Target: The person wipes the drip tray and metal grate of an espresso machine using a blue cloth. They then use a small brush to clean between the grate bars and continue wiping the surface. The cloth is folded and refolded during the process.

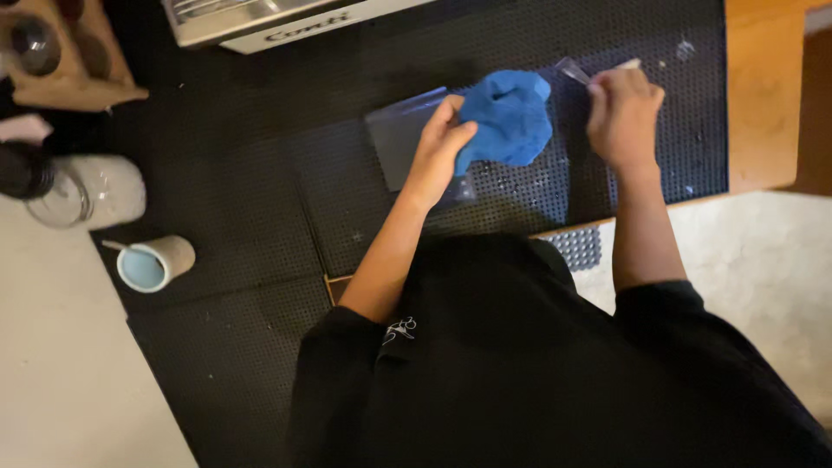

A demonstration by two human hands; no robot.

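We look straight down over a person in a black top (520, 364) leaning at a counter covered by a black perforated mat (260, 225). The left hand (440, 147) is half closed, thumb and fingers pinching the near edge of a blue cloth (507, 117); the cloth is bunched up and sits over the right end of a flat, dark grey tray (403, 143) lying on the mat. The wrist of that hand crosses the tray's near corner. The right hand (622, 113) is curled shut around something small: a clear glass piece (574, 71) sticks out from its upper left side, just beside the cloth, and a pale tip (630, 63) shows above the knuckles. We cannot tell whether these are one thing or two, nor what kind. White specks and drops dot the mat below the cloth and near the right hand. Well off to the left, a beige cup (160, 262) with a pale blue inside lies tipped on its side, a thin stick in it. Above it stands a clear jar (91, 192), and in the top left corner a wooden holder (65, 56) with round holes. A metal machine (277, 17) edges the top. Bare wood counter (763, 95) shows at the right, pale floor (763, 260) below.
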